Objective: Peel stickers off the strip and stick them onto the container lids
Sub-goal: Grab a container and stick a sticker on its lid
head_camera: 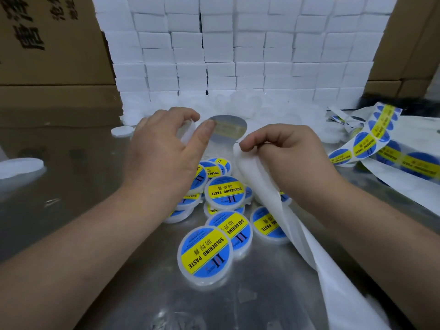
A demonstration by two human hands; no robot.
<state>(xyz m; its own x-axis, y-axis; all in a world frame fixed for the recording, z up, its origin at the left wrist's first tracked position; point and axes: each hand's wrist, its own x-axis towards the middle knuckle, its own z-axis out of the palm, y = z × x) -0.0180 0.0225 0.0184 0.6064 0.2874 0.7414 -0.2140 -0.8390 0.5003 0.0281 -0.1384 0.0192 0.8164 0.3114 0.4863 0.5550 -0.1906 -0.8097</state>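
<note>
Pinching the peeled sticker (227, 128) by its rim, the left hand (164, 148) should centre it before pressing; the right hand (285, 151) grips the backing strip (257, 184).

I see the labelled lids (205, 254) in blue, crossed by a yellow diagonal band with black lettering, on milky white tubs. The peeled sticker (229, 127) shows me a dull grey back. The backing strip (262, 194) is plain white; the sticker strip (364, 144) repeats blue and yellow. The stacked boxes (238, 55) are white, the cartons (47, 44) brown with black characters, the table (83, 175) silvery grey.
</note>
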